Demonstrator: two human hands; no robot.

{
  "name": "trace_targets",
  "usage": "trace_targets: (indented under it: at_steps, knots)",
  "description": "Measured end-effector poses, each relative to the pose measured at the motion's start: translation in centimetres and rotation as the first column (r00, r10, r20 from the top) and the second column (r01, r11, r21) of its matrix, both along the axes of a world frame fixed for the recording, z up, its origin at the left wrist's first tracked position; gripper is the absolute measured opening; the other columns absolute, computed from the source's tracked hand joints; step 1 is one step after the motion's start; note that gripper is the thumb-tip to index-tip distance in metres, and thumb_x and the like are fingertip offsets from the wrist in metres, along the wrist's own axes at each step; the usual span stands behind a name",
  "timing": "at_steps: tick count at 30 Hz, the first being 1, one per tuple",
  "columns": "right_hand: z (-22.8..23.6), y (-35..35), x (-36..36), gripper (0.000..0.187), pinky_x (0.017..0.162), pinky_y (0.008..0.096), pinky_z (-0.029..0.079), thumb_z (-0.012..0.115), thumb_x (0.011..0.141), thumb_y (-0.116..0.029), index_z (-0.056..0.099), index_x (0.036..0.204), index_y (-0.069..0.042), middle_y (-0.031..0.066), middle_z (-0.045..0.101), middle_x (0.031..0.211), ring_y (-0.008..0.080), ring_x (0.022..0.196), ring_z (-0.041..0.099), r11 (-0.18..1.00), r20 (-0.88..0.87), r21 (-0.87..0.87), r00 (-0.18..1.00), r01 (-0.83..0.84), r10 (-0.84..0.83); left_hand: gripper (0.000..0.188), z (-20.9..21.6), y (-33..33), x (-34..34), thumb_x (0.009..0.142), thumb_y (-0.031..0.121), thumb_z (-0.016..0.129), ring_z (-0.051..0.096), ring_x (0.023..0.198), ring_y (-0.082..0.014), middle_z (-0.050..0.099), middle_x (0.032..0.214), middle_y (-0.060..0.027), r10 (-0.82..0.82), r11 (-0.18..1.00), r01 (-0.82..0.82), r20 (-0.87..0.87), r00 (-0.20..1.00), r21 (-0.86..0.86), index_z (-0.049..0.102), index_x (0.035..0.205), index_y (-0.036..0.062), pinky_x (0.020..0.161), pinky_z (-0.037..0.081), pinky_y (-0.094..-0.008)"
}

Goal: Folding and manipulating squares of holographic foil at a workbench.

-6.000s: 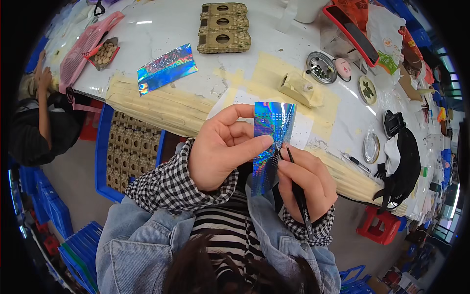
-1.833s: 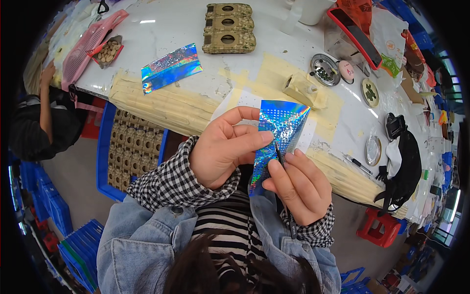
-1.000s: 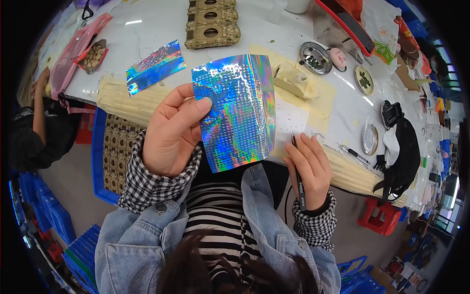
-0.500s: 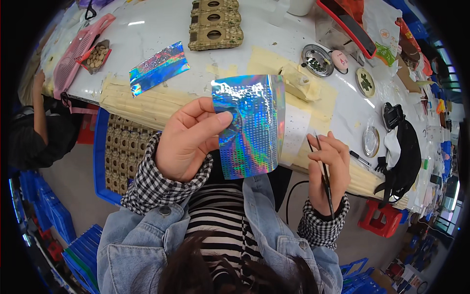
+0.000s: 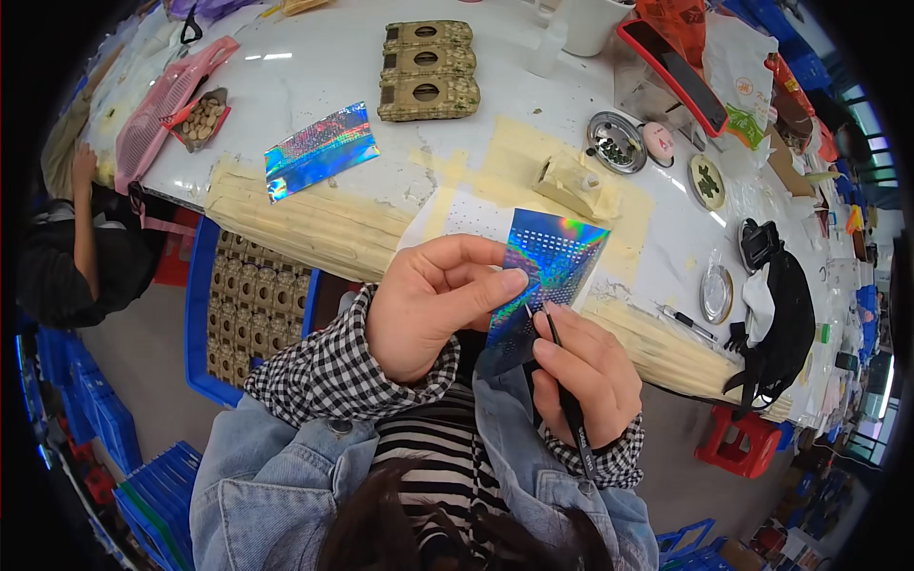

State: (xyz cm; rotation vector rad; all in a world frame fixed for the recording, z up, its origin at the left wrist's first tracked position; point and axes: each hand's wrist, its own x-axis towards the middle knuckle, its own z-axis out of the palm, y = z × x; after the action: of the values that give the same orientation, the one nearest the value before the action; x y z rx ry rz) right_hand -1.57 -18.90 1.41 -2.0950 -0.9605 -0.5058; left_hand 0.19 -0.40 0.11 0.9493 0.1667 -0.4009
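The left hand (image 5: 433,305) is closed in a pinch on a shiny rainbow-coloured sheet (image 5: 545,276), thumb along its near edge and fingers curled behind it, so the sheet stands up and leans away from the palm toward the table. Just to the right of that thumb, the right hand (image 5: 588,381) is closed round a thin black tool (image 5: 562,381), gripped like a pen, its fine tip resting on the lower part of the sheet right beside the left thumb. Judging by this, the step in hand is picking or placing something small on the sheet's face, where rows of tiny dots show near the top. The next move looks to call for a steady left pinch and a light, exact touch of the tip, as the sheet is thin and would likely flex if pressed hard. Beyond the sheet, on the far side of both hands, a white dotted paper (image 5: 457,211) lies on the taped table (image 5: 314,86). Farther off to the left lies a second shiny strip (image 5: 319,150); straight ahead, well apart, is a stack of tan blocks with holes (image 5: 427,71). To the right of the hands sit small round metal dishes (image 5: 617,143) and a black bag (image 5: 785,314).
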Motion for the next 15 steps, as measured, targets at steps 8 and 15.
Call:
trace_targets:
  at_steps: [8, 15]
  knots:
    - [-0.13, 0.15, -0.04, 0.03, 0.082, 0.0365, 0.054, 0.069, 0.069, 0.002, 0.064, 0.098, 0.002, 0.0187, 0.065, 0.099, 0.0325, 0.097, 0.063, 1.0, -0.018, -0.002, 1.0, 0.022, -0.022, 0.018, -0.9, 0.29, -0.16, 0.088, 0.0, 0.057, 0.064, 0.077, -0.0124, 0.066, 0.089, -0.0085, -0.006, 0.997, 0.008, 0.022, 1.0, -0.074, 0.056, 0.106, 0.0018, 0.064, 0.052, -0.0236]
    - [-0.17, 0.26, -0.1, 0.031, 0.082, 0.0359, 0.054, 0.069, 0.068, 0.004, 0.064, 0.098, 0.001, 0.0197, 0.064, 0.1, 0.0326, 0.097, 0.064, 0.999, -0.042, 0.001, 0.998, 0.044, -0.044, 0.019, -0.53, 0.2, -0.1, 0.087, 0.004, 0.062, 0.061, 0.073, -0.007, 0.067, 0.085, -0.007, 0.02, 0.994, -0.016, 0.04, 0.999, -0.105, 0.058, 0.105, -0.0013, 0.062, 0.048, -0.0198]
